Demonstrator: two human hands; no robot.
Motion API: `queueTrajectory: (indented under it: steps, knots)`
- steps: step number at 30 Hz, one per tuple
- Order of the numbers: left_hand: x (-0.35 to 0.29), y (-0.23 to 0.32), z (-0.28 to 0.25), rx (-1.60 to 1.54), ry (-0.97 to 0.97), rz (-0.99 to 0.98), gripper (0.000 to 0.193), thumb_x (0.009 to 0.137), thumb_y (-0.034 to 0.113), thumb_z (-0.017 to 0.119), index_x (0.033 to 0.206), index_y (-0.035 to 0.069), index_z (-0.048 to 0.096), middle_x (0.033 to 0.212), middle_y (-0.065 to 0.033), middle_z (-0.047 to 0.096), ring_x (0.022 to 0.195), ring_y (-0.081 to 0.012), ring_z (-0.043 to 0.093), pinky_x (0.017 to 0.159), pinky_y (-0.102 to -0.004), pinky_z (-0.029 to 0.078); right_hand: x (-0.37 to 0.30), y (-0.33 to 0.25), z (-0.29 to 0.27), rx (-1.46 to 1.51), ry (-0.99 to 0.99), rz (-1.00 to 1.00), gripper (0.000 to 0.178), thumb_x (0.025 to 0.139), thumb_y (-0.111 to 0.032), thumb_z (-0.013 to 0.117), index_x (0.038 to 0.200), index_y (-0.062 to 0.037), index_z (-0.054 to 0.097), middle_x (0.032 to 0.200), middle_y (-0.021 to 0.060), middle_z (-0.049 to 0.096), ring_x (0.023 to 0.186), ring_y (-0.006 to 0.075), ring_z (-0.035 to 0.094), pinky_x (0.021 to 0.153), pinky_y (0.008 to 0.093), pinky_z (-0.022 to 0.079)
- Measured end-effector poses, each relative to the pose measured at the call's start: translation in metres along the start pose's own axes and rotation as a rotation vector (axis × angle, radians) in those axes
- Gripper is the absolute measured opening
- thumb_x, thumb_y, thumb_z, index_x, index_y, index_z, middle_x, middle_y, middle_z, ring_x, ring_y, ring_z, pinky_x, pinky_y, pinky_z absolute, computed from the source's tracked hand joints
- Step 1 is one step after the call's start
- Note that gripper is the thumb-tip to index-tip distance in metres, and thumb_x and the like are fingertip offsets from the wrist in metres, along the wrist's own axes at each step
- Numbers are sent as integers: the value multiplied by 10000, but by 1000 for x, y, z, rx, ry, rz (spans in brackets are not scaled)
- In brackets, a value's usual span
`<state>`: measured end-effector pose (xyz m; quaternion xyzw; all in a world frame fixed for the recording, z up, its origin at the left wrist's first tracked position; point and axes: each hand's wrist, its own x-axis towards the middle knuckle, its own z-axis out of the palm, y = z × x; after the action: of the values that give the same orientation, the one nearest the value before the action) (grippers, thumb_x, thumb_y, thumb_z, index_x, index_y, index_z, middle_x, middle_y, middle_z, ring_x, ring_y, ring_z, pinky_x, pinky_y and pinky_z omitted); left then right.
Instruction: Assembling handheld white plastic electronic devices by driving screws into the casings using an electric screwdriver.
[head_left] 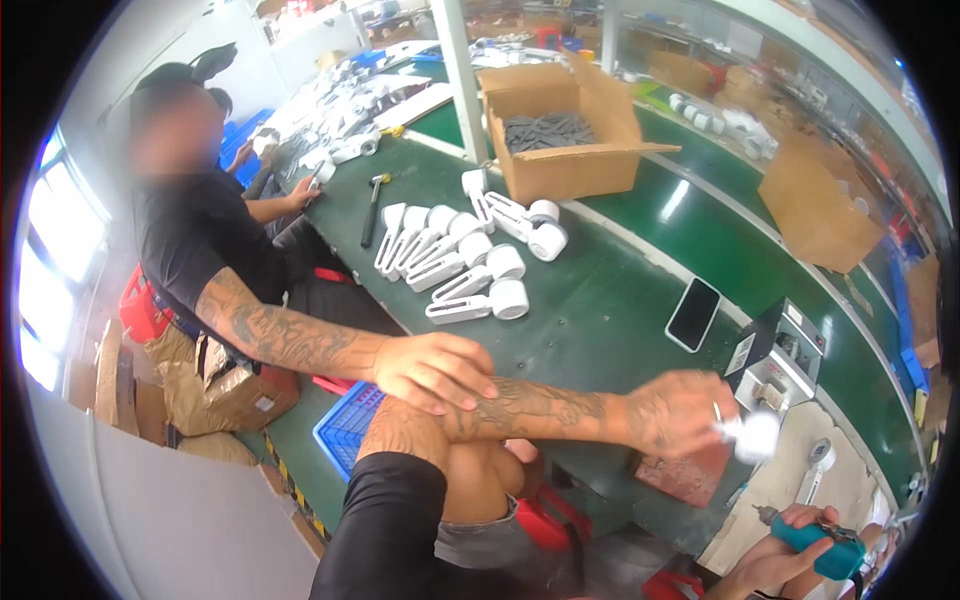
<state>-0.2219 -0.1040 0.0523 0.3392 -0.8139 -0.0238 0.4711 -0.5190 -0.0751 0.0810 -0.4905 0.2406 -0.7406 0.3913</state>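
Part (pixel 757 438), white and with a round head, is at four o'clock from the middle of my view. The left hand (pixel 680 412) of the person holds it by its thin end; I see the fingers bent and closed on this end, while the round head is blurred. The left forearm (pixel 545 412), with tattoos, runs toward three o'clock from a bent elbow. About the right hand I cannot tell: farther out at four o'clock, bare fingers (pixel 808 515) are wrapped around a teal drill (pixel 830 552), but I cannot say whose they are.

Near the held part, I see a reddish block (pixel 690 475) toward five o'clock and a metal box (pixel 775 355) between three and four o'clock. Another white handle (pixel 815 470) lies on the cardboard (pixel 735 540), also at four o'clock. A phone (pixel 693 314) lies at three o'clock on the green table (pixel 590 310).

Toward eleven o'clock I find a group of white parts (pixel 475 248), close together, and at ten o'clock a hammer (pixel 371 215). An open carton (pixel 570 175) with grey pieces (pixel 548 131) stands at one o'clock. At seven o'clock, the hand of a co-worker (pixel 185 215) overlaps the left forearm near the elbow; touching or not, I cannot tell.
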Motion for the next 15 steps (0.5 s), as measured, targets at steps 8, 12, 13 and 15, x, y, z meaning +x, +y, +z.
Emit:
queueTrajectory:
  steps: [8, 12, 13, 15]
  knots:
    - [23, -55, -87, 194, 274, -468, 297, 949, 126, 608, 1238, 82, 559, 1165, -188, 600, 1099, -411, 589, 948, -473, 502, -16, 33, -30, -451, -88, 249, 513, 1014, -187, 590, 1462, -8, 413, 1082, 84, 588, 897, 153, 565, 827, 327, 496]
    - [6, -74, -94, 287, 236, -469, 314, 964, 141, 583, 1270, 78, 561, 1168, -199, 592, 1130, -420, 568, 1005, -476, 469, -18, 42, -24, -547, -98, 123, 630, 962, -163, 658, 1504, 7, 388, 1157, 109, 601, 1082, 199, 549, 965, 331, 450]
    - [-1, -76, -97, 272, 235, -474, 317, 963, 136, 581, 1273, 70, 561, 1171, -203, 589, 1138, -426, 561, 1014, -478, 463, -21, 50, -31, -570, -103, 151, 590, 962, -151, 650, 1477, 7, 408, 1184, 102, 601, 1087, 197, 549, 960, 329, 450]
    - [-27, -85, -108, 410, 141, -476, 348, 948, 101, 566, 1292, 56, 540, 1196, -210, 574, 1132, -433, 557, 1020, -481, 457, -24, 52, -17, -630, -165, 207, 519, 946, -158, 665, 1399, 13, 478, 1196, 128, 605, 1074, 227, 560, 982, 348, 440]
